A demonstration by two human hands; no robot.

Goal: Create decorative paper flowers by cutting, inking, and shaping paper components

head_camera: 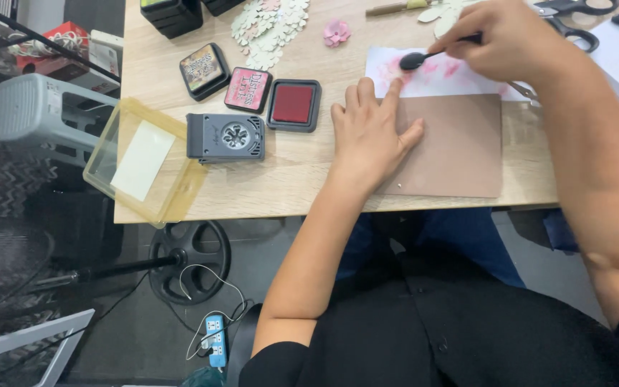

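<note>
On desk | R hand w/ blending brush | L hand pins paper

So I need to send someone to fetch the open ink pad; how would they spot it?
Start at the wooden table and find the grey flower-shaped paper punch near its front edge. Just behind it sit three square ink pads in a row. The open ink pad is the right one, nearest the left hand: its bare red surface shows, while the other two have printed lids on.

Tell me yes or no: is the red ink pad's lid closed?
No, the red ink pad lies open, its red surface showing, left of the left hand.
</note>
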